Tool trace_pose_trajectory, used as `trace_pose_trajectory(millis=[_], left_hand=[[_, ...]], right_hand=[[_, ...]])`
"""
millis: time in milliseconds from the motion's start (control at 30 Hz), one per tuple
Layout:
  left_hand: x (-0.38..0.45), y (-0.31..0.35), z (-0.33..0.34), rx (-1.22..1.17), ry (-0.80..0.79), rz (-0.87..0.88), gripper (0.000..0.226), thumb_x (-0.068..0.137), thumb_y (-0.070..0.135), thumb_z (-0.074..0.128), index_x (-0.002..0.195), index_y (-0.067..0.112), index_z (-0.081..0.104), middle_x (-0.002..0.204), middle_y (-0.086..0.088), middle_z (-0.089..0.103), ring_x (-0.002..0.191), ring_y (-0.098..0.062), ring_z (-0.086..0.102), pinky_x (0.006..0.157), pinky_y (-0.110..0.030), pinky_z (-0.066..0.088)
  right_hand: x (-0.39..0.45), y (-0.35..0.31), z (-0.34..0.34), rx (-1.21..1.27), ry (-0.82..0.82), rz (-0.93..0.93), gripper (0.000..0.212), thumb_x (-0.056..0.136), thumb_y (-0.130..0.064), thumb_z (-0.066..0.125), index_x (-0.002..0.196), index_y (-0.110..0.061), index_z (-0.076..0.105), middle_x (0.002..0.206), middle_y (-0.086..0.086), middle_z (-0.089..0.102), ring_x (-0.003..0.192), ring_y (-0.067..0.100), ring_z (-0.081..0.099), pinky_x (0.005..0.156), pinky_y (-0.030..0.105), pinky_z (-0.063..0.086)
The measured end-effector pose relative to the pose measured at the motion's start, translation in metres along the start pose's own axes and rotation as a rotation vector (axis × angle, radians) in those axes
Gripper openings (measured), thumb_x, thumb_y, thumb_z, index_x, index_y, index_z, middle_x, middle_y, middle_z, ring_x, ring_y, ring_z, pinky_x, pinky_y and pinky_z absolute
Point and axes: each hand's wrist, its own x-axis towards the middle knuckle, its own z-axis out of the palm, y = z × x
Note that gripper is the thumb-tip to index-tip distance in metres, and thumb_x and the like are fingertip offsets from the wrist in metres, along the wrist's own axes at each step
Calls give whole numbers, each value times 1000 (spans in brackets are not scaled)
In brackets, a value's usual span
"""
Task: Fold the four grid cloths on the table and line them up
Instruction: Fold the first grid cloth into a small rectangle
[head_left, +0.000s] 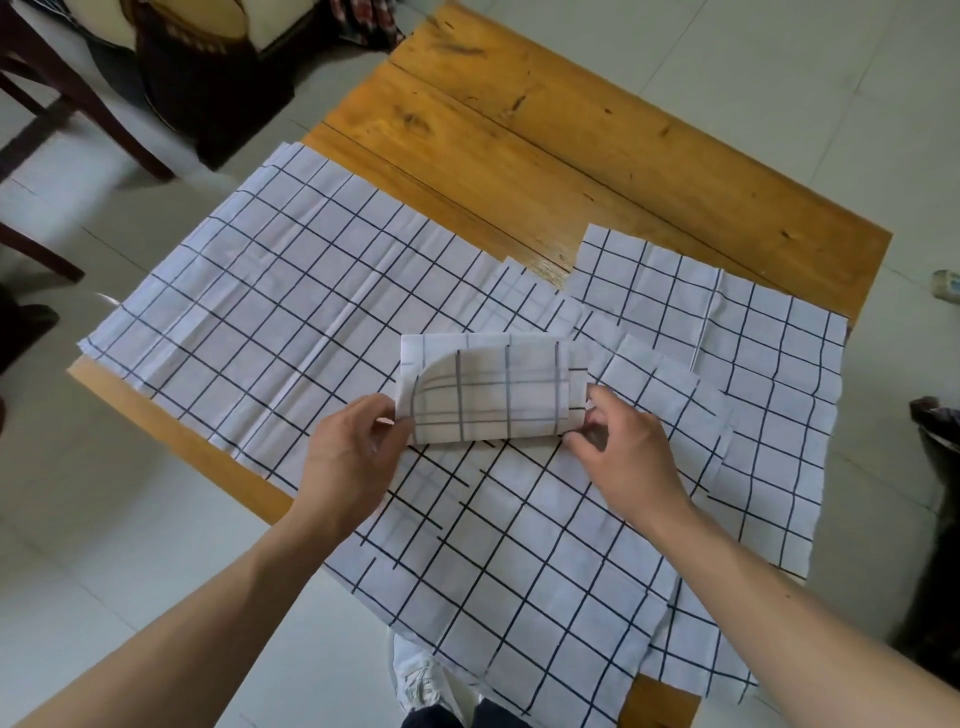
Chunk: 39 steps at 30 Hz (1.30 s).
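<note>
We are partway through folding one grid cloth: the small folded cloth (488, 395) sits between our two hands, raised a little over the spread cloths on the bench (545, 150). Its upper layer curls over at the left end, so we judge this fold is not yet pressed flat.

Our left hand (348, 457) pinches the cloth's left edge, thumb and fingers drawn together on the fabric. Our right hand (623, 447) pinches the right edge the same way, fingertips (597, 395) curled onto the hem. Each grip is clamped on the folded cloth, not spread open.

The other cloths lie unfolded: a large spread cloth (270, 306) to the left, which looks like more than one layer stacked, a near cloth (519, 561) under our forearms hanging off the front edge, and a right-hand cloth (753, 353) overlapping it. How many separate pieces make up the left stack we cannot tell.

The next move, in our judgement, calls for bringing the edges level, laying the bundle down and smoothing it, then setting it on bare wood at the far side so that a row can start there.
</note>
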Motion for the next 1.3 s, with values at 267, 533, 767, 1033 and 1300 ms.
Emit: trace_pose_trajectory(millis=[267,533,767,1033,1300], left_hand=[[9,13,6,-203,66,-267,8,90,28,71,93,25,64,73,2,69,60,-9,64,54,-26,52],[9,20,7,-217,115,-284,48,87,12,72,127,22,47,107,10,63,73,-8,69,61,-30,60],[18,21,15,-170,164,-272,32,86,9,70,106,27,52,100,13,61,73,-12,67,60,-38,60],[20,15,26,26,202,-168,10,91,16,66,90,26,63,101,7,59,82,-18,62,73,-42,57],[16,6,29,498,190,89,16,87,27,72,100,17,75,135,-1,51,112,-25,47,79,-40,51]], right_hand=[[4,-3,2,136,50,166,46,85,-16,74,127,-20,57,85,-9,70,77,-4,60,63,-2,38],[11,-10,-1,152,56,204,57,83,-35,76,132,-23,51,74,-12,69,74,-4,61,61,3,37],[19,-12,6,116,95,234,47,87,-24,72,130,-19,54,70,-11,68,75,2,63,72,24,46],[22,-14,8,36,77,235,42,87,-23,69,125,-21,51,70,-11,66,75,8,62,64,26,47],[20,-16,7,-110,67,140,34,88,-27,68,109,-22,43,71,-12,61,69,11,59,55,27,44]])
